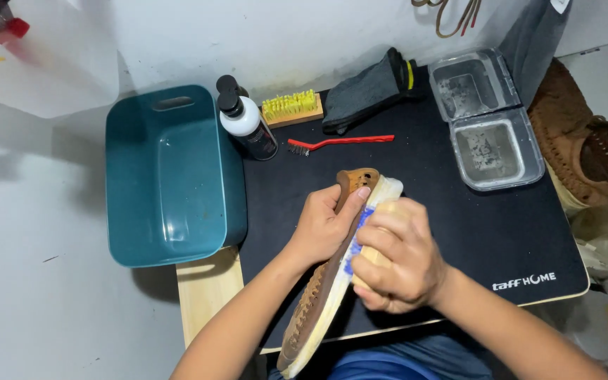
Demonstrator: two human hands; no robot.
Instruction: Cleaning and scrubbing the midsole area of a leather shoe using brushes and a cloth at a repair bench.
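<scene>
Black mat [459, 239] on wooden table [205, 292]: red brush [339, 142], spray bottle [246, 121], clear container [485, 119]

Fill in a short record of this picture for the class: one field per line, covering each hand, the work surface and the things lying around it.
left hand: the left hand grips a brown shoe, turned on its side
right hand: the right hand presses a wooden brush with blue bristles against the shoe's pale sole
surface: black mat on a small wooden table
left of mat: teal plastic basin
back edge: pump bottle, yellow-bristled brush, red-handled brush, dark glove
right side: clear open container, second brown shoe
</scene>
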